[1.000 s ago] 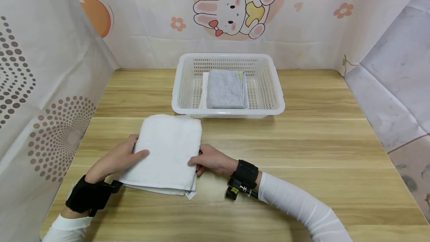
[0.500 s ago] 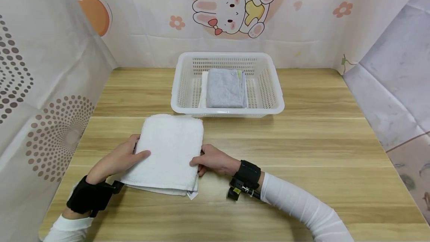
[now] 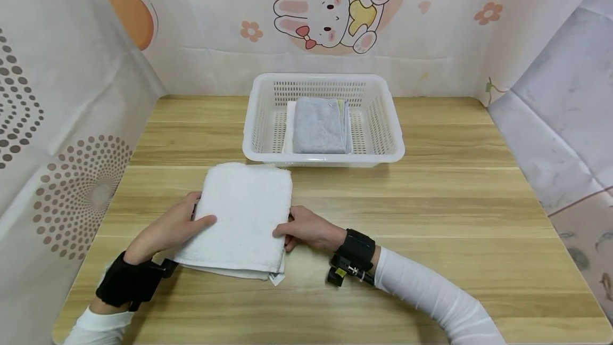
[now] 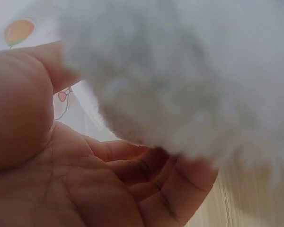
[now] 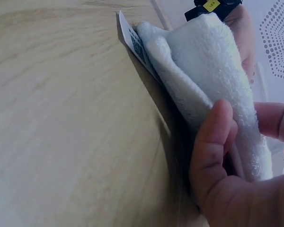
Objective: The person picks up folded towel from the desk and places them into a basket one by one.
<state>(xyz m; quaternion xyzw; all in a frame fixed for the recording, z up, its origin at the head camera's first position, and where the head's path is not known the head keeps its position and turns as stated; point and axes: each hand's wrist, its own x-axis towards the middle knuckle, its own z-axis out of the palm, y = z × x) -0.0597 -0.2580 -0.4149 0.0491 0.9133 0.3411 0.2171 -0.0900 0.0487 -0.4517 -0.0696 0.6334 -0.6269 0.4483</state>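
A folded white towel (image 3: 244, 217) is held between both hands in the head view, left of the table's middle. My left hand (image 3: 170, 228) grips its left edge, thumb on top and fingers curled underneath, as the left wrist view also shows. On the opposite edge, my right hand (image 3: 308, 228) pinches the towel with the thumb above. In the right wrist view, the layers of the towel (image 5: 208, 61) stand close over the tabletop, and a small printed label (image 5: 132, 40) sticks out at the corner.
Behind the towel stands a white plastic basket (image 3: 325, 159) with slotted walls. Inside it lies a folded grey cloth (image 3: 318, 126) on a white one (image 3: 289, 132). The wooden table (image 3: 455, 201) is bounded by printed curtains at the back and sides.
The towel and both hands have shifted very slightly right in the head view, with the grip unchanged. The basket appears marginally higher in the picture.
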